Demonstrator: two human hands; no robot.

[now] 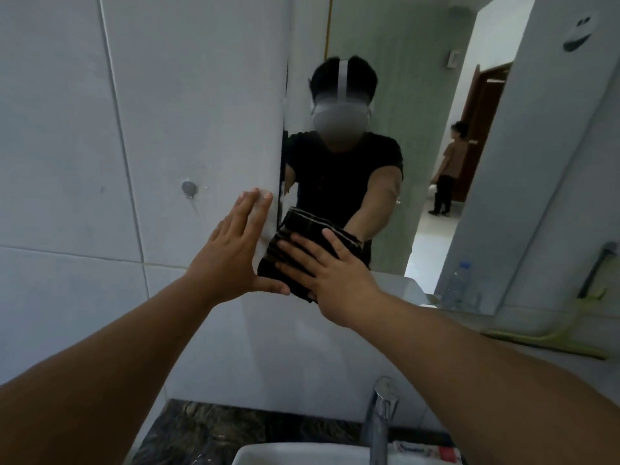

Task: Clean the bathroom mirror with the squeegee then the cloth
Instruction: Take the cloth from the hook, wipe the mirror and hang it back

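Observation:
The bathroom mirror fills the upper right of the wall. A dark checked cloth, folded, is pressed flat against the mirror's lower left corner by my right hand, fingers spread over it. My left hand lies flat and open on the white tiled wall just left of the mirror's edge, its thumb touching the cloth's lower edge. The squeegee, with a yellow-green blade, lies on the ledge at the right below the mirror; its dark handle shows in the reflection.
A chrome tap rises over the white basin at the bottom. A dark stone counter surrounds the basin. A metal wall hook sits on the tiles at left. The mirror reflects a plastic bottle and a second person in a doorway.

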